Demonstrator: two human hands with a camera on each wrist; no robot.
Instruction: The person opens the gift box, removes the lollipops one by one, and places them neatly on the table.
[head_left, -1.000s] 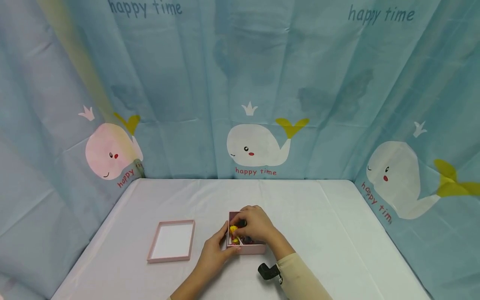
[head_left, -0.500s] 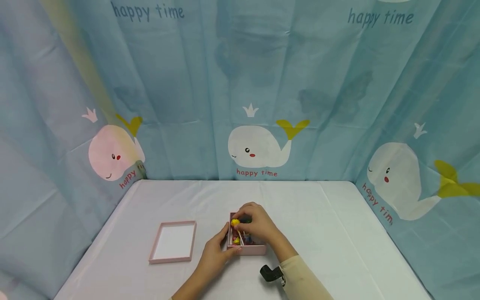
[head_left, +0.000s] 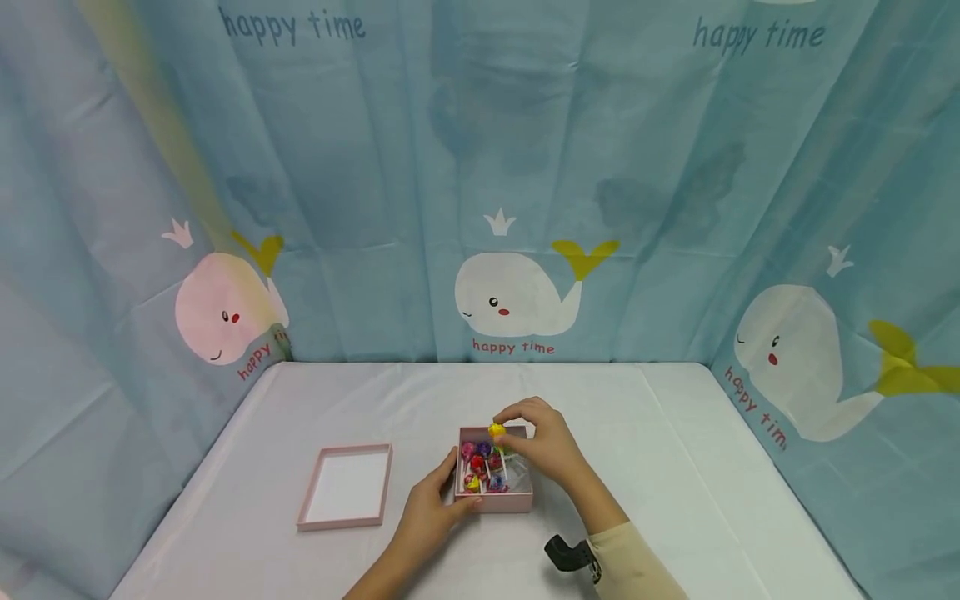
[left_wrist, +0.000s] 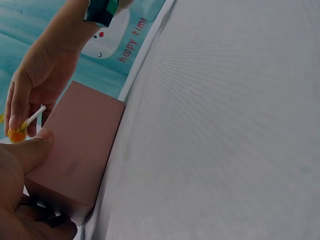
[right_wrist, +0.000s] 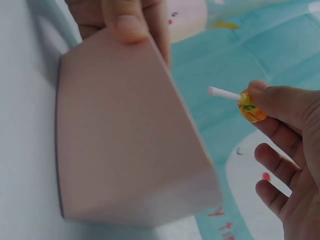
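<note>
My right hand (head_left: pixel 551 443) pinches a yellow-wrapped lollipop (right_wrist: pixel 251 107) by its candy head, between thumb and index finger. Its white stick points away from the fingers. The lollipop hangs over the back right part of a pink box (head_left: pixel 504 502). Several lollipops (head_left: pixel 477 462) in red, purple, blue and yellow wrappers lie inside, mostly on the left. My left hand (head_left: pixel 427 502) grips the box at its front left corner, the thumb on the front rim. In the left wrist view that thumb (left_wrist: pixel 37 152) lies over the box's edge.
A pink-rimmed box lid (head_left: pixel 345 485) lies inside up on the white table (head_left: pixel 637 433), left of the box. A black device (head_left: pixel 567 554) is strapped at the right wrist. A blue whale-print curtain (head_left: pixel 390 292) surrounds the table's back and sides.
My right hand has lifted the yellow lollipop from among the others and moved it right. More of the box's inside shows. The left hand has kept its place.
</note>
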